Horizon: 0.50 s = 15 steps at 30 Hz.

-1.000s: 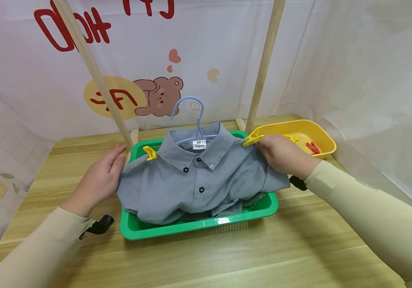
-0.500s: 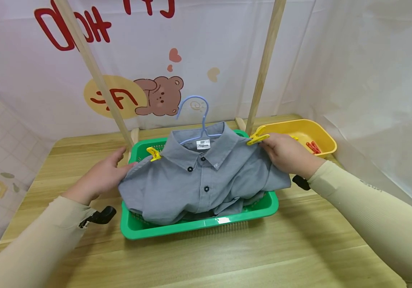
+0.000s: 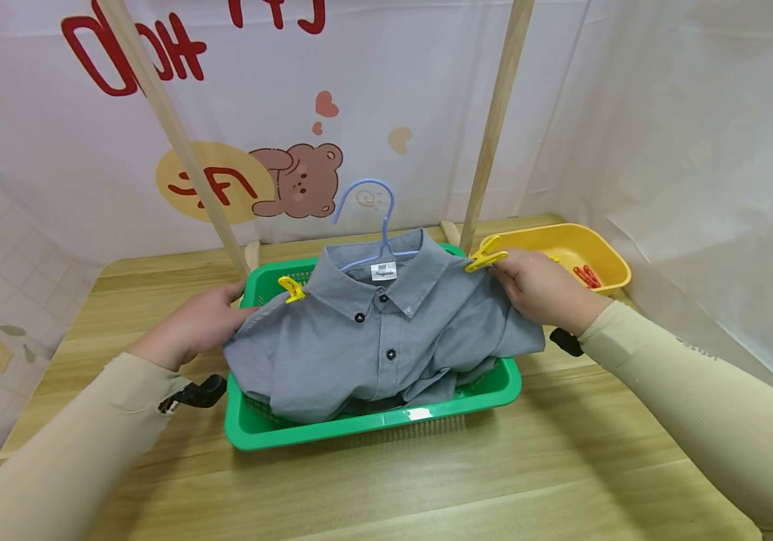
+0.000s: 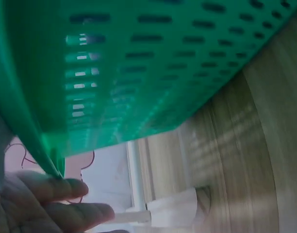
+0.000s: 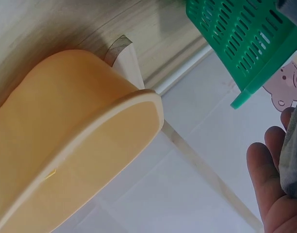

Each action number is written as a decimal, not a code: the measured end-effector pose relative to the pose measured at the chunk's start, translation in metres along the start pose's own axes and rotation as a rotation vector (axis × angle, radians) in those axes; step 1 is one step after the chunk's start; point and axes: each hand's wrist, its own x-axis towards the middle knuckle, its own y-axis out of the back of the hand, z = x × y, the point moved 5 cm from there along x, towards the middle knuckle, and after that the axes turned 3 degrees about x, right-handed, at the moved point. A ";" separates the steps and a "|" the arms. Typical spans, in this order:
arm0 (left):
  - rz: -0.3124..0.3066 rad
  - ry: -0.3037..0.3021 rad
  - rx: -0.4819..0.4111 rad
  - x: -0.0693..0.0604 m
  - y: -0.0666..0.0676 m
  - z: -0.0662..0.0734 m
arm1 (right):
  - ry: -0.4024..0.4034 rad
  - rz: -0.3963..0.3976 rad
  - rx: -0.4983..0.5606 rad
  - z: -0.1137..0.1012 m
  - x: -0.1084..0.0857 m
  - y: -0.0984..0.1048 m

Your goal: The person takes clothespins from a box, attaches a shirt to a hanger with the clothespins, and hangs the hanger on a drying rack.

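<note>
Tabletop [image 3: 386, 488] extends in front of and left of the green basket [image 3: 359, 434], while wooden poles [image 3: 175, 135] stand behind it and a yellow tray [image 3: 592, 244] sits at its right rear. Red lettering [image 3: 186, 49] behind the basket is cropped; script on the collar label [image 3: 383, 271] is too small to read. Over the basket lies the grey shirt [image 3: 332, 353] on its blue hanger [image 3: 385, 225], one shoulder pinched by the right grip [image 3: 548, 289], the other touched by the straight-fingered left grip [image 3: 200, 323].
</note>
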 end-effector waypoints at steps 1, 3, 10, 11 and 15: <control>0.004 0.003 0.009 0.000 0.000 0.001 | 0.001 0.001 -0.002 0.000 0.000 0.000; 0.011 0.018 0.025 0.001 0.001 0.002 | 0.004 0.003 -0.007 -0.001 0.000 0.000; 0.051 0.041 0.120 0.002 0.008 0.004 | 0.003 0.019 -0.013 -0.004 0.000 0.003; 0.066 0.034 0.128 0.002 0.010 0.004 | -0.001 0.019 -0.012 -0.004 -0.001 0.003; 0.127 0.035 0.192 0.005 0.014 0.003 | -0.005 0.017 -0.010 -0.007 -0.001 0.005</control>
